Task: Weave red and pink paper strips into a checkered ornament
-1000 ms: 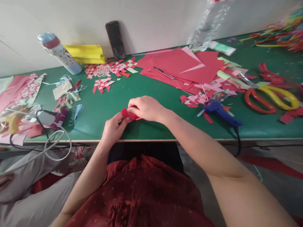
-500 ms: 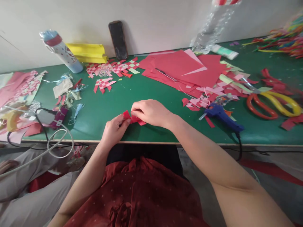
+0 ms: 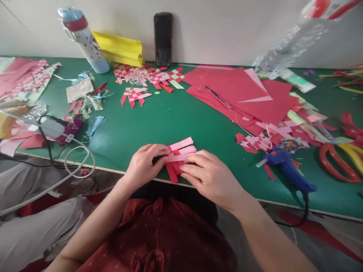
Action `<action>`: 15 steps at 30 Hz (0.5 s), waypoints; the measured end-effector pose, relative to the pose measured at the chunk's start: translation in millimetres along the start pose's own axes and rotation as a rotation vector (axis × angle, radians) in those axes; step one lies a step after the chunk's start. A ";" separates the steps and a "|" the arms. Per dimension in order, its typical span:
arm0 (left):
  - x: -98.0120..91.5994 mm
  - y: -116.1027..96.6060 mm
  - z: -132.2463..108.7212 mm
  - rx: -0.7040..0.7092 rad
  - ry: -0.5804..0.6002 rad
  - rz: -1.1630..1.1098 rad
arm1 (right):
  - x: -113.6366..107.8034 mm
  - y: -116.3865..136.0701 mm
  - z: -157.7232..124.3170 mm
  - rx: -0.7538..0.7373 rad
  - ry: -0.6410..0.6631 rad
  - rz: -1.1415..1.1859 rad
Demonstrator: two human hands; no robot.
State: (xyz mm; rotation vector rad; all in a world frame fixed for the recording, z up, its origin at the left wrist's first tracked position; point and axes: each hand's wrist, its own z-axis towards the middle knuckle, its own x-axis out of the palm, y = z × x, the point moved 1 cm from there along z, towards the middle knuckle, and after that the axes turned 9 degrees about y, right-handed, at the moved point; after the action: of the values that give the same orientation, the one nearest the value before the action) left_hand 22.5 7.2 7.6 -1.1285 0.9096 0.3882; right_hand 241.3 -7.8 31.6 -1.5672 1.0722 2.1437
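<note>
Between my hands, by the table's front edge, is a small weave of pink and red paper strips (image 3: 180,155). Pink ends fan out to the upper right and red ends hang down towards me. My left hand (image 3: 147,162) pinches the weave's left side between thumb and fingers. On the right, the fingers of my right hand (image 3: 210,175) close on the strips near the right ends. Fingertips hide part of the crossings. Farther off on the table lies a finished-looking pink-and-red woven piece (image 3: 134,96).
Red paper sheets (image 3: 246,90) with a pen (image 3: 217,97) lie at back right. A blue glue gun (image 3: 292,170), scissors (image 3: 337,168) and strip scraps sit to the right. A bottle (image 3: 90,45), phone (image 3: 163,39) and tassels (image 3: 98,126) stand or lie behind and left. Beside me is a person's leg (image 3: 56,223).
The paper piece has turned over or opened so its pink strips show. My right hand has moved from above it down to its right side. The view has shifted.
</note>
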 end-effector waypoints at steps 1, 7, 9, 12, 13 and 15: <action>0.9 0.8 0.0 0.028 -0.007 0.014 | 0.1 -0.8 -1.7 0.010 -0.009 0.018; 2.2 2.1 -0.8 0.130 -0.022 0.098 | 3.3 -16.3 -3.8 0.177 -0.170 -0.092; 2.3 1.6 -0.6 0.155 -0.023 0.106 | 7.0 -20.7 -2.7 0.226 -0.144 -0.144; 2.4 1.5 -0.1 0.172 0.004 0.092 | 11.4 -23.5 -1.4 0.270 -0.119 -0.107; 2.3 1.5 0.1 0.172 0.017 0.089 | 11.7 -23.5 -1.1 0.286 -0.123 -0.076; 1.9 1.8 0.5 0.162 0.038 0.087 | 10.6 -22.3 -0.4 0.308 -0.141 -0.008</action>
State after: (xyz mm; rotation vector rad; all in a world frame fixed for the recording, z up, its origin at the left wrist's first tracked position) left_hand 22.6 8.1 5.1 -0.9530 1.0074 0.3581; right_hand 251.2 5.2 13.0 -1.2595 1.2728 1.9381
